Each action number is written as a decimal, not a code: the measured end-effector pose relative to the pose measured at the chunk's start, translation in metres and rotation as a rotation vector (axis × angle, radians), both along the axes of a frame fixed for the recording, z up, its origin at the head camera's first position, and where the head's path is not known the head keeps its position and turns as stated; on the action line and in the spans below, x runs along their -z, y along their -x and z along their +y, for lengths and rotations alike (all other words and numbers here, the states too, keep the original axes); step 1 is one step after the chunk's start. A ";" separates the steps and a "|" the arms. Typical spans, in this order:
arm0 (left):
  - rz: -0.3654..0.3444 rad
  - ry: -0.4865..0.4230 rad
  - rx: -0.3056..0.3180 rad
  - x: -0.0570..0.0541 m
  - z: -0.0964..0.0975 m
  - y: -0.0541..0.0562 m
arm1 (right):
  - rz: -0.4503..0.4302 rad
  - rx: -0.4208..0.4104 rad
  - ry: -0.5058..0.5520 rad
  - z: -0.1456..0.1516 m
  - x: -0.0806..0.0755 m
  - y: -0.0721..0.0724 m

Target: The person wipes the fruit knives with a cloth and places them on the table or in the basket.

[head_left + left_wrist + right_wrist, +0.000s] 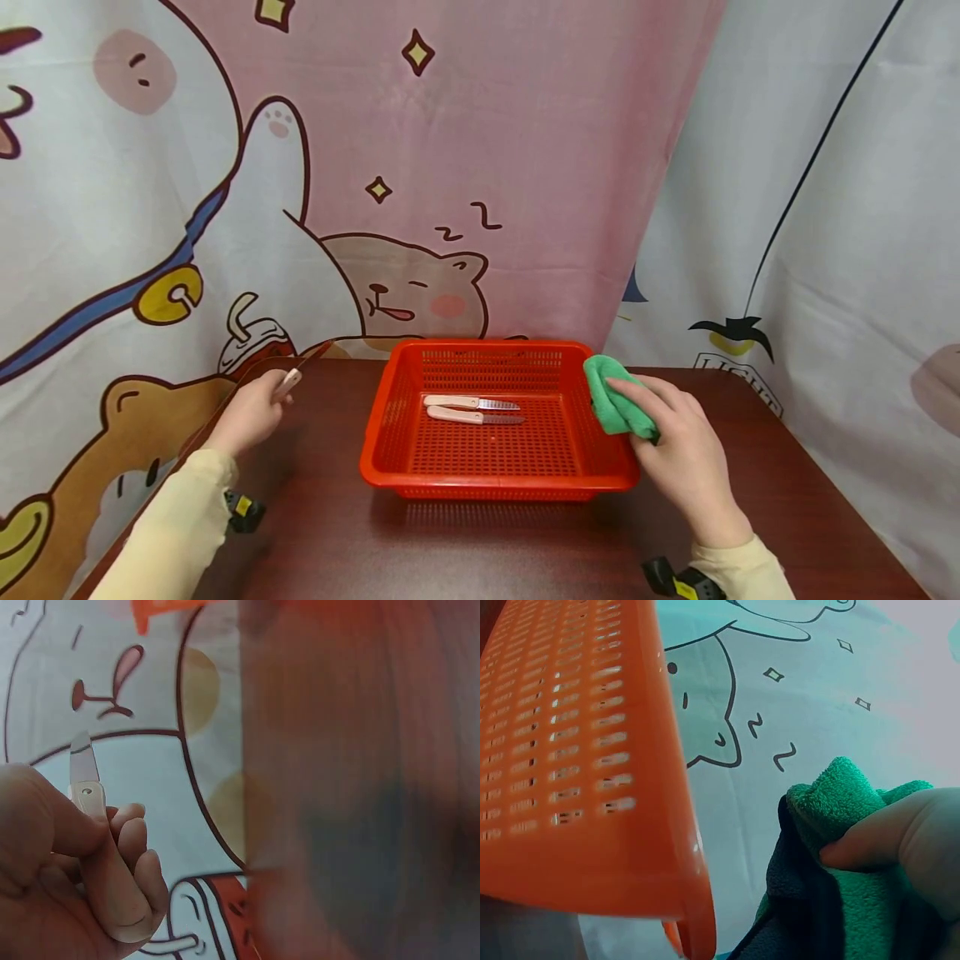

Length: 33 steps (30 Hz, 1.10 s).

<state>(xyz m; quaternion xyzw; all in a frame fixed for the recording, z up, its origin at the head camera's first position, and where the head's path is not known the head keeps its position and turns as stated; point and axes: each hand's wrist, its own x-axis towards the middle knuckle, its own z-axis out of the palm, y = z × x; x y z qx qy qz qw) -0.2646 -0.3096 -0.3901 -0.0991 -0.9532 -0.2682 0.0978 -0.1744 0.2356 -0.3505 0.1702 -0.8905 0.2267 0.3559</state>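
In my left hand [251, 408] I grip a small knife [111, 889] by its pale pinkish handle. Its short blade [85, 759] points away from the palm in the left wrist view. My left hand is over the left side of the table, apart from the basket. A folded green towel [611, 392] is pinched in my right hand [686, 442], beside the right rim of a red plastic basket [495, 482]. Thumb and towel show closely in the right wrist view, along with a dark part of the cloth. Two similar knives [453, 402] lie side by side inside the basket.
The basket stands on a dark brown wooden table [480, 550], near its back edge. Behind the table hangs a pink and white curtain [540, 167] with cartoon animals. More white fabric [847, 250] hangs along the right side.
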 end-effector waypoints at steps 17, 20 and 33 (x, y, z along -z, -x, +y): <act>0.056 -0.169 0.062 -0.049 0.052 -0.018 | 0.047 -0.065 0.002 -0.022 -0.008 0.001; 0.056 -0.202 0.086 -0.054 0.064 -0.021 | 0.054 -0.077 0.004 -0.026 -0.009 0.001; -0.013 -0.354 0.196 -0.059 0.113 -0.027 | 0.115 -0.153 0.015 -0.046 -0.010 0.002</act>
